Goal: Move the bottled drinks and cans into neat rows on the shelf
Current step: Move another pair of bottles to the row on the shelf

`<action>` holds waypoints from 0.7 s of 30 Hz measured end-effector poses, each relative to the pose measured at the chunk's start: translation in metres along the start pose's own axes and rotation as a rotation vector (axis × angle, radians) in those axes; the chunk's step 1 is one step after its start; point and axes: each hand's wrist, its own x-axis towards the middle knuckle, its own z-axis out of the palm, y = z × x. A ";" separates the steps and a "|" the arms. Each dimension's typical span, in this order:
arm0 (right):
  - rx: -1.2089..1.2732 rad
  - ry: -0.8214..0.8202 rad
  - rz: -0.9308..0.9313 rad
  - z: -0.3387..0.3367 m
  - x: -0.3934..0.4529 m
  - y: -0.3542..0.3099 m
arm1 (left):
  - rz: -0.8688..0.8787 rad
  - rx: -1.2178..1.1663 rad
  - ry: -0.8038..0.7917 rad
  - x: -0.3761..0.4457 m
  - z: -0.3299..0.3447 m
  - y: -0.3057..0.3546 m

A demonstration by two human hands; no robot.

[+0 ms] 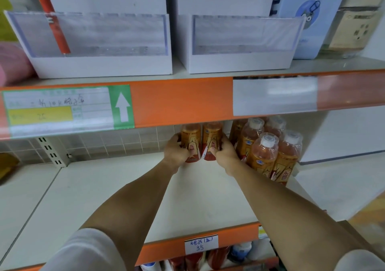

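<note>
Two orange drink bottles with gold and red labels stand side by side at the back of the white shelf [129,189]. My left hand [174,152] grips the left bottle [191,140], and my right hand [226,155] grips the right bottle [212,139]. Their caps are hidden behind the orange edge of the shelf above. To the right, several more of the same bottles [265,154] with white caps stand in rows against the shelf's right side.
The upper shelf's orange edge [179,102] hangs low over the bottles and carries a price tag with a green arrow [68,109]. Two white boxes [104,44] sit above. More goods show on the shelf below [239,252]. A perforated upright [52,152] stands at the back left.
</note>
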 end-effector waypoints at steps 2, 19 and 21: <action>-0.013 -0.006 0.009 0.000 0.001 0.001 | -0.003 -0.013 0.003 -0.002 0.001 -0.002; -0.034 -0.035 -0.001 -0.002 -0.003 0.000 | -0.006 0.004 -0.015 -0.007 0.001 0.001; -0.026 -0.034 -0.001 -0.003 -0.003 0.000 | -0.009 0.003 -0.013 -0.008 0.002 0.002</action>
